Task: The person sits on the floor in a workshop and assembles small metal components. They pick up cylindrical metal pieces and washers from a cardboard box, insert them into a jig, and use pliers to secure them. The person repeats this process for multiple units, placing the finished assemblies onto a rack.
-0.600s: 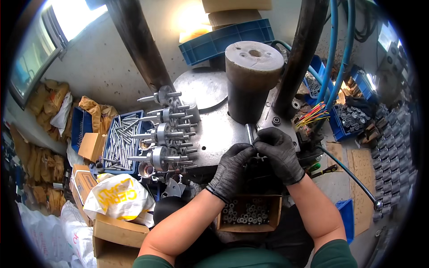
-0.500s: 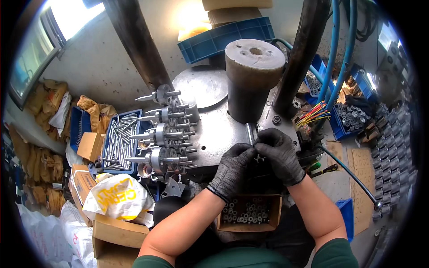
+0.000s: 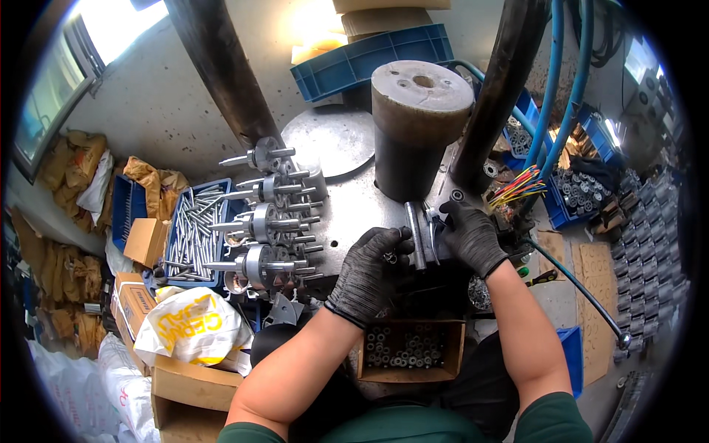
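My left hand (image 3: 367,272), in a dark grey knit glove, is closed on a small shiny metal part (image 3: 390,257) in front of the metal plate (image 3: 347,221). Its fingers hide most of that part. Across the plate's front lies a plain steel bar (image 3: 415,236), between my two hands and touched by neither. My right hand (image 3: 473,235), gloved the same way, has curled fingers beside a slim metal piece (image 3: 433,238) just right of the bar. Whether it grips that piece is unclear. Left of the plate stand several shafts with round metal rotors (image 3: 264,221).
A thick steel column (image 3: 421,133) rises behind the bar. Blue bins hold loose steel pins (image 3: 198,232) at left and metal rings (image 3: 583,193) at right. Below my hands sits an open box (image 3: 410,376) of small rings. Blue hoses (image 3: 572,103) and coloured wires (image 3: 517,188) hang at right.
My hands were together in front of the plate. The left has drawn back left with the small part, and the right has moved right, leaving the steel bar more exposed.
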